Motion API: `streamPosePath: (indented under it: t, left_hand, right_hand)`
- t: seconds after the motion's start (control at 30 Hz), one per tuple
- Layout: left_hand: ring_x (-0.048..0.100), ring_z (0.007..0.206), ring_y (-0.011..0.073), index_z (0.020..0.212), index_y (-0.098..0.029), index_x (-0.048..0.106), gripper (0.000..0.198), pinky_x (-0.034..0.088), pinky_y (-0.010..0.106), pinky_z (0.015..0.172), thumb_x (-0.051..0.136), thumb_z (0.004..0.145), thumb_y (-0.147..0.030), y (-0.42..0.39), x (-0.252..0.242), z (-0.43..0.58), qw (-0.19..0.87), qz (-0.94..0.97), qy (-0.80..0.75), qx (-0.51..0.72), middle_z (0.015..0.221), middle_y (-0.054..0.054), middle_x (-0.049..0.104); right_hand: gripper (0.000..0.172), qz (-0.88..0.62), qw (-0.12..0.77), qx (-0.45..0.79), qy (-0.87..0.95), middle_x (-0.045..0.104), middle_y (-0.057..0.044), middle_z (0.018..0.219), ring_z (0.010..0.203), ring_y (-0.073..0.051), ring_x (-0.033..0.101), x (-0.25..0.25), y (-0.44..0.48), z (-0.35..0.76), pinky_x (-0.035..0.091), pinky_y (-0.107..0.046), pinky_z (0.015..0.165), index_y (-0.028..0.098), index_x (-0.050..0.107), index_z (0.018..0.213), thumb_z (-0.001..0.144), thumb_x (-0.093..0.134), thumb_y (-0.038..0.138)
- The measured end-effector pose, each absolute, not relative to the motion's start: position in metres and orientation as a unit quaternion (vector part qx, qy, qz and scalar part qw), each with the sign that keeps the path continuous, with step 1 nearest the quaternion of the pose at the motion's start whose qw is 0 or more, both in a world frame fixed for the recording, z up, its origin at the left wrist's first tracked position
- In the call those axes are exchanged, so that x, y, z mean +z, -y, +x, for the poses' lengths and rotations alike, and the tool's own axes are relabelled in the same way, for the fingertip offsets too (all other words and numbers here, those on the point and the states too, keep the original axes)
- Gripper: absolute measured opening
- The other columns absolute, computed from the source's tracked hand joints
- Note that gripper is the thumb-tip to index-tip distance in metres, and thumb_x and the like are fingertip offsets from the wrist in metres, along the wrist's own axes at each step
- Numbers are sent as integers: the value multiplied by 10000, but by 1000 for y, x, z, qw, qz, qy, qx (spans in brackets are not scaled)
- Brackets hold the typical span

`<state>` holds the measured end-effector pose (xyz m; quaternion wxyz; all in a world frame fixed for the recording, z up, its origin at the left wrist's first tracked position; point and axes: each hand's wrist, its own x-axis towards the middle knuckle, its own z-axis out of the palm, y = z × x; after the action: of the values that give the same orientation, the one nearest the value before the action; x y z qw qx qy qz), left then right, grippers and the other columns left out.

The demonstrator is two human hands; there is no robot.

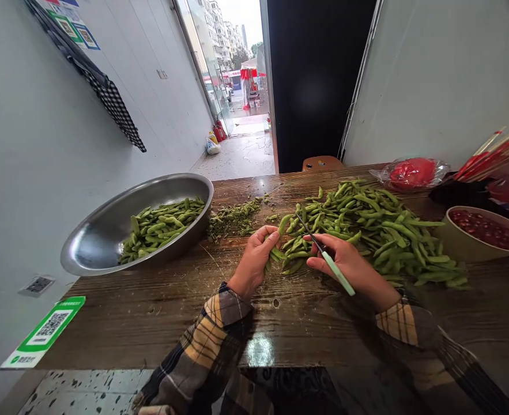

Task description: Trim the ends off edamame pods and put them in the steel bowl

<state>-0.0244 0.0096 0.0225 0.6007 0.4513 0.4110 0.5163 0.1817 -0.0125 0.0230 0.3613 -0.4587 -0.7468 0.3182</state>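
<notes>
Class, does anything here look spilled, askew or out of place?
Green trimmings lie scattered directly on the table between the metal bowl and the pile of pods; they look messy, as no dish holds them.

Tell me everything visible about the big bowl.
The big bowl is round and wide, silvery-grey like metal, with a plain rim and a bright reflection inside. It stands mouth up on the table, at its left; it looks tilted, perhaps from lens distortion. Green pods lie inside, beside bare metal. Neither the left hand nor the right hand touches it.

One head-worn camera looks forward and down at the nearby hands (255,257).
</notes>
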Motion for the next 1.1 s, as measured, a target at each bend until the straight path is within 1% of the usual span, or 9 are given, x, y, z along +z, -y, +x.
streamPosePath:
  t: [0.17,0.3,0.43,0.5,0.6,0.67,0.73,0.9,1.1]
  left_hand:
    - [472,559,67,842,-146,604,284,392,174,533,696,753,-401,-3,20,-18,578,521,-419,468,671,-23,546]
    - [504,641,96,809,-144,642,255,407,192,590,687,755,-389,-2,20,-17,515,590,-441,438,723,4,582]
    - [543,716,125,882,-143,664,263,432,219,642,658,771,-381,-3,22,-18,483,615,-451,430,811,28,630]
    - [525,683,118,866,-138,662,253,419,218,623,656,767,-370,-4,24,-19,460,631,-459,423,760,14,617]
    - [473,628,102,730,-132,637,214,380,212,590,641,769,-342,-5,28,-20,405,678,-475,390,657,-11,560]
    - [466,628,100,685,-130,621,211,368,215,598,622,775,-321,-6,31,-22,377,703,-479,366,643,-14,553]
    - [467,628,100,687,-126,626,199,362,219,605,607,777,-303,-6,34,-24,366,719,-481,345,643,-14,561]
    - [475,625,105,697,-128,654,198,371,220,610,620,753,-315,-8,36,-31,399,715,-476,322,650,-9,589]
    - [507,624,107,722,-139,678,213,401,209,607,695,712,-351,-10,29,-33,522,641,-433,358,692,15,628]
  right_hand:
    - [482,-456,362,316,749,653,-72,908,809,-216,613,21,13,181,488,-340,728,147,613,1183,788,656,419]
    - [427,-450,381,297,751,657,-69,871,808,-223,621,19,12,180,495,-355,746,143,632,1139,821,626,428]
    - [430,-454,364,257,772,666,-102,970,892,-250,629,14,12,180,499,-384,801,147,637,1138,820,639,436]
    - [439,-446,344,242,790,661,-110,1037,943,-255,627,10,13,180,496,-390,839,156,626,1156,813,654,430]
    - [428,-432,318,234,811,651,-112,1092,985,-251,627,6,15,180,494,-382,870,164,614,1167,821,653,413]
    - [418,-435,302,232,816,651,-114,1090,985,-252,631,6,15,180,498,-378,864,162,615,1164,825,654,403]
    - [402,-435,286,233,822,657,-109,1063,953,-248,642,8,15,181,506,-373,843,162,622,1152,826,658,392]
    - [361,-414,275,235,836,675,-104,1049,921,-243,654,8,14,183,508,-376,846,179,649,1122,817,673,371]
    - [346,-406,279,268,828,700,-117,1052,942,-257,654,15,16,184,505,-382,842,166,671,1098,807,682,352]
